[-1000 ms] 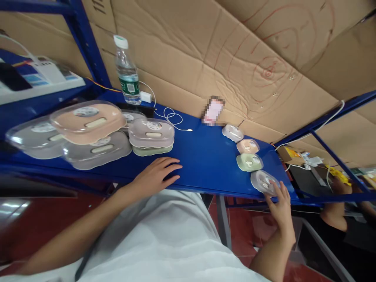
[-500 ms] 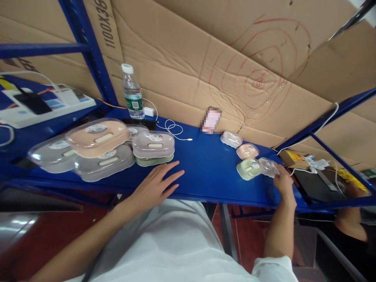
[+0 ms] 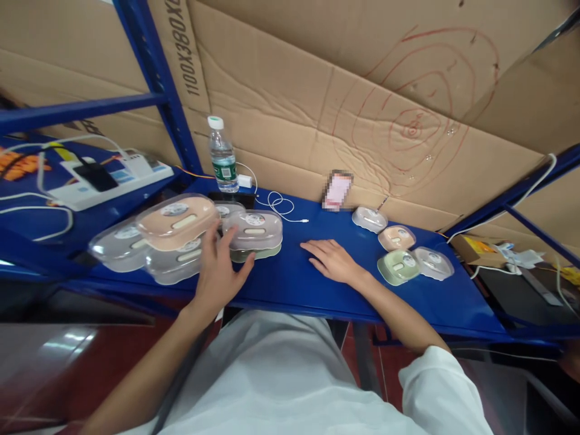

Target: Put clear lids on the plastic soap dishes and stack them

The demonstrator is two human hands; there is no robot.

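Observation:
My left hand (image 3: pixel 220 266) is open, thumb and fingers spread, at the front of the stacked lidded plastic boxes on the left. Its fingertips overlap a grey box (image 3: pixel 254 228), which rests on a green box (image 3: pixel 261 254); whether they touch it I cannot tell. A peach box (image 3: pixel 179 216) sits on top of two grey boxes, partly hidden by that hand. My right hand (image 3: pixel 333 261), fingers outstretched and holding nothing, is over the middle of the blue table (image 3: pixel 290 287). To its right are a green box (image 3: pixel 397 267), a peach box (image 3: pixel 396 238) and two grey boxes.
A water bottle (image 3: pixel 223 160) stands at the back left beside a white charger (image 3: pixel 244 181) with a coiled cable. A phone (image 3: pixel 338 190) leans against the cardboard wall (image 3: pixel 281 103). Power strips (image 3: pixel 113 187) lie left of the blue frame post (image 3: pixel 156 84).
My right hand has left the grey box at the right and come to the middle. My left hand has moved to the stacked boxes. The whole view has shifted slightly.

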